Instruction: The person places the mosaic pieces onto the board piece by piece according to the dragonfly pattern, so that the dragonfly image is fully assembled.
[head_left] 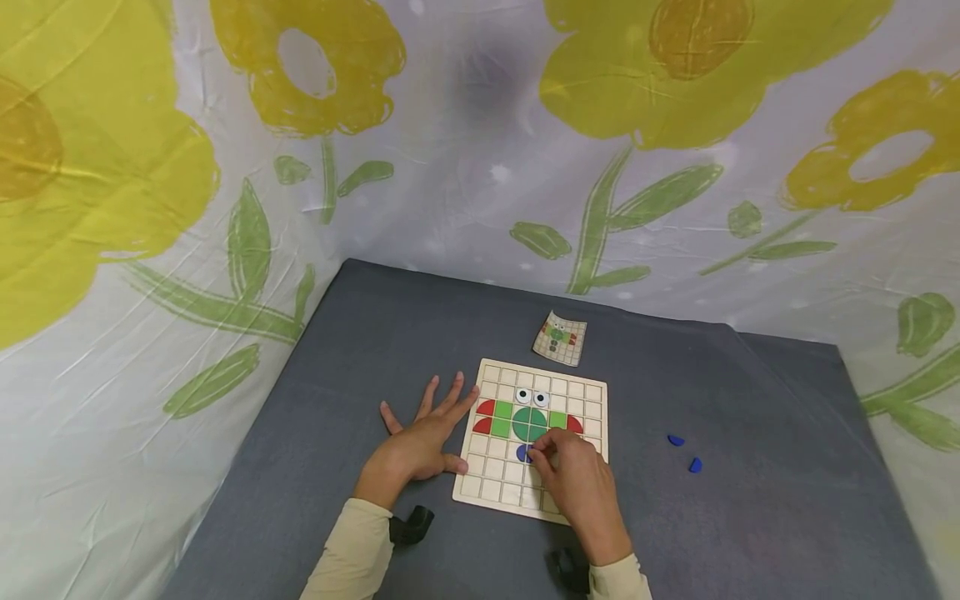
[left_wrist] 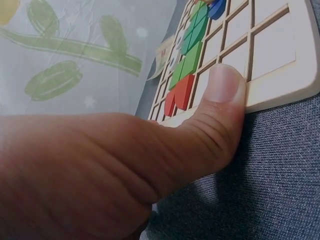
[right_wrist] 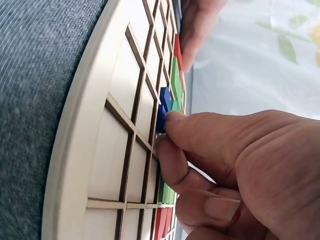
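A wooden grid board (head_left: 491, 489) lies on the dark cloth, bearing red quarter-round tiles (head_left: 482, 426), green square tiles (head_left: 501, 418), a dark green circle of tiles (head_left: 522, 425) and two eye tiles (head_left: 522, 396). My left hand (head_left: 416, 446) spreads its fingers at the board's left side; in the left wrist view its thumb (left_wrist: 222, 92) rests on the rim. Just under the green circle, my right hand (head_left: 581, 479) pinches a small blue tile (right_wrist: 161, 121) between thumb and index finger. Beside that tile sits another blue tile (right_wrist: 165, 96) on the grid.
Two loose blue tiles (head_left: 696, 465) lie on the cloth to the right of the board. Behind the board is a slightly curled pattern card (head_left: 567, 349). A flower-printed curtain (head_left: 465, 192) hangs behind the table's far edge.
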